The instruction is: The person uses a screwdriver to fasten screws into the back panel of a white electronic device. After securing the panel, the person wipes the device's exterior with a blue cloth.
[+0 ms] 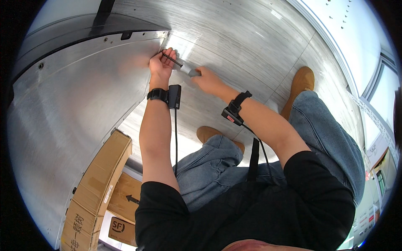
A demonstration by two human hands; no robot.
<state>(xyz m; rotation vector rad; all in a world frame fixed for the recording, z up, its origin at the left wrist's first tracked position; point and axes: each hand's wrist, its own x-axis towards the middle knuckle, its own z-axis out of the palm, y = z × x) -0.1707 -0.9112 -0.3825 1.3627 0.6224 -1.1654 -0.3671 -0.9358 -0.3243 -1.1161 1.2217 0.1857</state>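
A screwdriver (185, 68) with a pale grey handle and a long dark shaft is gripped at its handle end by my right hand (209, 80). Its shaft points up and left, with the tip over the palm of my left hand (162, 65). That left hand is turned palm up, fingers stretched out and slightly bent, beside the corner of a large metal panel (92, 79). Whether the tip touches the palm, or anything small lies there, I cannot make out. Small holes and a dark notch run along the panel's far edge.
Cardboard boxes (90, 180) stand at the lower left, close to the panel. Grey wood-look floor (234, 37) lies beyond my hands. My brown shoes (303, 79) and bent knees are at the right and centre. Black cables run from devices on both wrists.
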